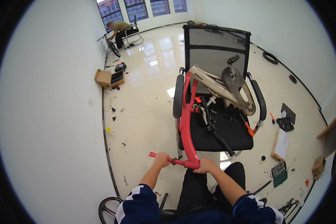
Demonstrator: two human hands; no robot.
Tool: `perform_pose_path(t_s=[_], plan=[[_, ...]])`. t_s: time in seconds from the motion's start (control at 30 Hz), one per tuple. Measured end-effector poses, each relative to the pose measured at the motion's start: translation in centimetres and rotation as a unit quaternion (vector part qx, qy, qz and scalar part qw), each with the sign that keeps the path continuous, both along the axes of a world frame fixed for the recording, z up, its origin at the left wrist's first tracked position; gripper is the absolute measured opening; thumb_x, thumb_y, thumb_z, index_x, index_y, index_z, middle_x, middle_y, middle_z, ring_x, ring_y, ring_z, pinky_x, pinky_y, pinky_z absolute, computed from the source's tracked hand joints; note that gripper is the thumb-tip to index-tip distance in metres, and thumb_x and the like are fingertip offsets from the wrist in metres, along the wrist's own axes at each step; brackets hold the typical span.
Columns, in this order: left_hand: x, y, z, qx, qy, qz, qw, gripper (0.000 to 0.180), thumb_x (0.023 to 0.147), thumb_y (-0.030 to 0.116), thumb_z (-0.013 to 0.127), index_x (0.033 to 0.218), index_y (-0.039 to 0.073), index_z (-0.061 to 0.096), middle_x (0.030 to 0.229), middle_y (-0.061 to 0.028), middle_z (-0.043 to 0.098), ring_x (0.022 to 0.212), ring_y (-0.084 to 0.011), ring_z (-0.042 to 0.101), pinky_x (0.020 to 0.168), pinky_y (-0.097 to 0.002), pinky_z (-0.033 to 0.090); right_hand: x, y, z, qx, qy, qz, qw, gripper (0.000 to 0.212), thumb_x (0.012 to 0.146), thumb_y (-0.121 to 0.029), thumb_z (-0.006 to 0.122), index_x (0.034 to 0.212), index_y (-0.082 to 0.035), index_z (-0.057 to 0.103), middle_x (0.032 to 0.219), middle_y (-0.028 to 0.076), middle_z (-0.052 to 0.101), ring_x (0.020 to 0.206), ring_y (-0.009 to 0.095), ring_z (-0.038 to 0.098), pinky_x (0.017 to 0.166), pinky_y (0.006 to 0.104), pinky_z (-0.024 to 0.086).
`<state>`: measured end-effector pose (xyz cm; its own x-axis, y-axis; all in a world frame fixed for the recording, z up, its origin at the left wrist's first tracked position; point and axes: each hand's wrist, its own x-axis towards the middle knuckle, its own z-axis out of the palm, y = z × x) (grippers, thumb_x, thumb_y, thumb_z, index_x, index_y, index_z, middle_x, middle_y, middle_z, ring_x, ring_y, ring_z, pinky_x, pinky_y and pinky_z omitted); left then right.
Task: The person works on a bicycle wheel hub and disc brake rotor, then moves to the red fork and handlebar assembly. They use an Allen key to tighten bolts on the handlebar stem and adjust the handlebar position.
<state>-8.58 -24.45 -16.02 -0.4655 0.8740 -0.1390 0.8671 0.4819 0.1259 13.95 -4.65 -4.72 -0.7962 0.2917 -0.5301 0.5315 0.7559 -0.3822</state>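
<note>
A red bicycle frame (187, 128) slants from the office chair down to my lap, its forked upper end resting near the left armrest. My right hand (205, 165) is closed round the frame's lower end, at the head tube. A red bicycle fork (179, 162) points left from that tube, with a dark ring around it. My left hand (161, 159) wraps round the fork, and its notched tip sticks out past my fingers. On the chair seat lie a black handlebar (211, 125), an orange-handled screwdriver (249, 129) and a beige frame part with crank (224, 87).
The black mesh office chair (217, 37) stands right in front of me. An open cardboard box (110, 78) lies by the left wall. To the right are a tool case (285, 124) and a tyre (270, 58). Another person (120, 30) sits far left beside a bicycle.
</note>
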Motion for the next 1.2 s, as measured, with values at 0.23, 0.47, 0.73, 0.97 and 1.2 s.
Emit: perform_pose_path(t_s=[0.23, 0.47, 0.73, 0.97, 1.2], plan=[[-0.7, 0.2, 0.5, -0.072, -0.019, -0.065, 0.995, 0.014, 0.071, 0.021, 0.064, 0.074, 0.008, 0.068, 0.073, -0.0158, 0.066, 0.073, -0.0357, 0.066, 0.065, -0.0469, 0.052, -1.7, 2.6, 3.9, -0.203, -0.057, 0.057, 0.976, 0.053, 0.059, -0.021, 0.082, 0.110, -0.024, 0.066, 0.095, 0.007, 0.068, 0.081, 0.024, 0.064, 0.072, 0.0404, 0.050], [-0.6, -1.0, 0.5, -0.061, 0.082, -0.101, 0.990, 0.022, 0.072, 0.028, 0.071, 0.070, 0.006, 0.065, 0.066, -0.0154, 0.064, 0.066, -0.0363, 0.064, 0.060, -0.0472, 0.051, -1.5, 1.1, 0.9, -0.025, -0.018, 0.034, 0.999, 0.043, 0.053, -0.027, 0.087, 0.092, -0.014, 0.074, 0.085, 0.007, 0.072, 0.077, 0.024, 0.069, 0.067, 0.0366, 0.053], [-3.5, 0.3, -2.2, 0.003, 0.189, -0.109, 0.976, 0.014, 0.072, 0.017, 0.067, 0.069, 0.006, 0.058, 0.067, -0.0150, 0.064, 0.064, -0.0369, 0.064, 0.059, -0.0474, 0.052, 1.6, 0.0, -1.4, -0.131, 0.142, -0.137, 0.972, 0.020, 0.042, -0.018, 0.075, 0.052, -0.010, 0.059, 0.062, 0.010, 0.058, 0.062, 0.029, 0.057, 0.054, 0.0405, 0.040], [-8.1, -14.5, 2.8, -0.088, 0.192, 0.096, 0.973, 0.009, 0.074, 0.014, 0.067, 0.074, 0.005, 0.065, 0.069, -0.0178, 0.065, 0.067, -0.0398, 0.064, 0.059, -0.0496, 0.050, 6.3, 6.9, -7.8, -0.032, 0.092, -0.189, 0.977, 0.039, 0.056, -0.025, 0.086, 0.088, -0.006, 0.073, 0.087, 0.011, 0.071, 0.081, 0.025, 0.068, 0.072, 0.0378, 0.053], [-5.2, -16.0, 3.3, 0.118, -0.063, 0.318, 0.939, 0.043, 0.076, 0.035, 0.070, 0.066, -0.006, 0.062, 0.064, -0.0265, 0.060, 0.055, -0.0405, 0.058, 0.053, -0.0483, 0.042, 3.6, 6.6, -8.8, -0.267, -0.095, 0.012, 0.959, 0.031, 0.057, -0.023, 0.082, 0.079, -0.003, 0.071, 0.075, 0.013, 0.070, 0.067, 0.022, 0.068, 0.063, 0.0372, 0.055]])
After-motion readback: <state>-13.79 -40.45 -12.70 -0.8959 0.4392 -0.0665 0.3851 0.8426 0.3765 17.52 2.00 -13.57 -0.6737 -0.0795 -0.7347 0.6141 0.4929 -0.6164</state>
